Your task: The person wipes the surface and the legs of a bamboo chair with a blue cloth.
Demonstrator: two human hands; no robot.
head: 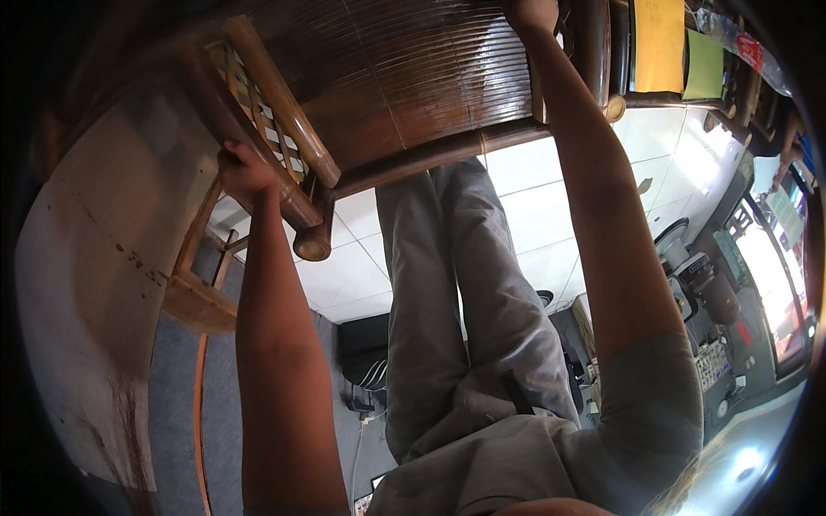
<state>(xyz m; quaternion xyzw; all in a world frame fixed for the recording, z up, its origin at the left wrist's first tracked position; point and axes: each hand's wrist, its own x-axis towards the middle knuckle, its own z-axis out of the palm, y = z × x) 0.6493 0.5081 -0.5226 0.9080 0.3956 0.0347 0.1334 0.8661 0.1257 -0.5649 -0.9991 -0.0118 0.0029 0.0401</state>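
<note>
Before me stands a bamboo bench (pixel 413 71) with a glossy brown slatted seat and a round front rail (pixel 445 155). My left hand (pixel 246 171) is closed around the thick bamboo armrest (pixel 284 187) at its left end, thumb on the upper side. Below that armrest, a woven bamboo lattice (pixel 261 106) fills the side beside a paler pole (pixel 284 97). My right hand (pixel 534 14) reaches to the far right part of the seat. The top edge of the picture cuts it off, so its fingers and anything in them are hidden.
White floor tiles (pixel 535 193) lie under my legs. At right, a yellow envelope (pixel 658 45), a green paper (pixel 703 64) and a plastic bottle (pixel 742 48) rest on other bamboo furniture. A stained pale wall (pixel 84 258) and a wooden frame (pixel 200 300) border the left.
</note>
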